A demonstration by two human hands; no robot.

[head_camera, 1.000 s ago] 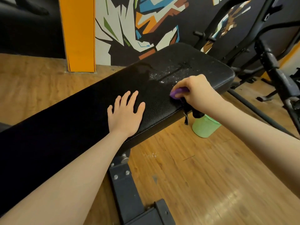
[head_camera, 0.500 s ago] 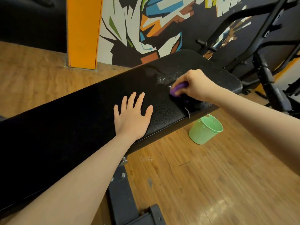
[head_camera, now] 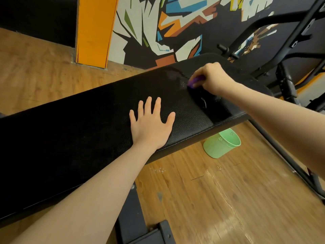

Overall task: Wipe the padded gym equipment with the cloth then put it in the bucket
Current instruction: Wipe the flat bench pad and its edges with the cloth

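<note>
Padded black vinyl gym bench (head_camera: 98,131) is being wiped, so the first step of the task is judged to be in hand. A dark cloth with a purple edge (head_camera: 197,81) is gripped in the curled fingers of the right hand (head_camera: 213,77) and pressed onto the far end of the pad, beside a wet, speckled patch (head_camera: 175,77); most of the cloth is lost against the black surface. The left hand (head_camera: 151,125) is laid flat on the pad with its fingers spread, nothing being held. A pale green plastic bucket (head_camera: 222,144) is seen on the wooden floor (head_camera: 211,199), partly under the near edge of the bench, below the cloth. More strokes across the damp area are probably called for next, before the cloth is carried over the edge and lowered into the bucket.
</note>
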